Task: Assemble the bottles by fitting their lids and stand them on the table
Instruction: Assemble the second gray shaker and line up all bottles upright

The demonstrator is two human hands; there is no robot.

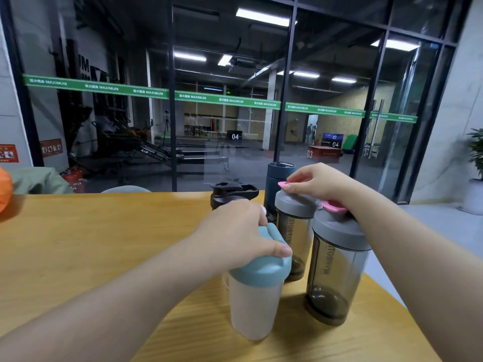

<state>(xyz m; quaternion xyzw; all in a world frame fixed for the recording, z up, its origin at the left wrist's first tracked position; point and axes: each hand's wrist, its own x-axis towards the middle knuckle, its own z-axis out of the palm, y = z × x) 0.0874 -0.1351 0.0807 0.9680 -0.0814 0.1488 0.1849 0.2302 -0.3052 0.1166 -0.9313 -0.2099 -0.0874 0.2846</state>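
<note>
both forearms bare up to frame edge, no sleeves, watch or rings in view; left hand and right hand ungloved, short plain fingernails, thumbnail visible on left

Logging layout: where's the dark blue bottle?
Head view, far right of the table: the dark blue bottle stands behind the rear grey-lidded shaker, right of the black-lidded bottle.

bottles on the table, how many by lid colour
Grey lid with pink flap: 2
Teal lid: 1
Black lid: 1
Dark blue bottle: 1, its lid colour unclear
Total: 5
</note>
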